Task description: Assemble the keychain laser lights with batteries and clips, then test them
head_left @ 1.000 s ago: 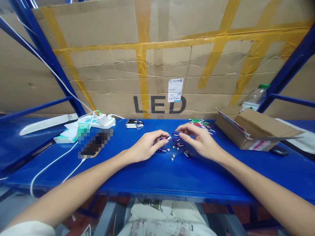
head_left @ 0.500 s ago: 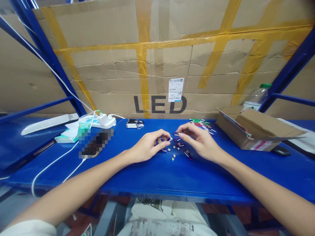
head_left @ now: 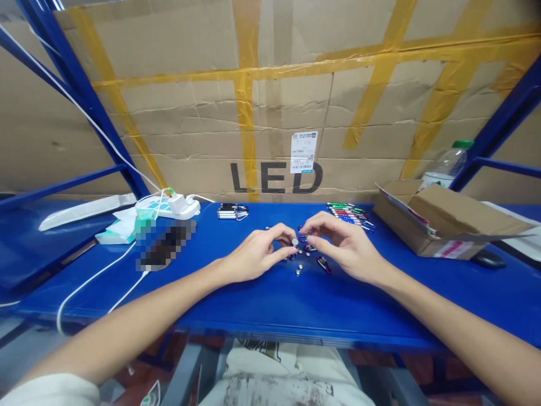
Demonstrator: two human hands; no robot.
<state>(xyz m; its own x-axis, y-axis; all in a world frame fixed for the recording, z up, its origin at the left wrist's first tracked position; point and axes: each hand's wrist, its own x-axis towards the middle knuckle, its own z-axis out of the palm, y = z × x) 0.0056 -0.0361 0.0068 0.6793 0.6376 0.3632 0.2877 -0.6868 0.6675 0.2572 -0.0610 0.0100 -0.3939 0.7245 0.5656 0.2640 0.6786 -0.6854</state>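
My left hand [head_left: 257,252] is closed, thumb and forefinger pinching a small purple tube with a round silver end [head_left: 295,242]. That end faces me; the fingers hide most of the body. Just to the right, my right hand [head_left: 346,243] is curled with its thumb and fingertips nearly together around something tiny that I cannot make out. Beneath and between the hands lie purple carabiners [head_left: 323,264] and several small round silvery pieces [head_left: 300,267] on the blue table [head_left: 270,304]. Parts of this group are hidden by the fingers.
Black and silver pens [head_left: 228,215] lie at the back; green, red and blue ones [head_left: 347,214] lie behind my right hand. An open cardboard box [head_left: 439,225] stands right, near a bottle [head_left: 450,160]. On the left are a power strip [head_left: 177,212], cables and a tissue pack [head_left: 116,232].
The purple tube in my left hand has turned so that its round silver end faces me. My right hand has shifted slightly, its fingertips staying close to the left hand.
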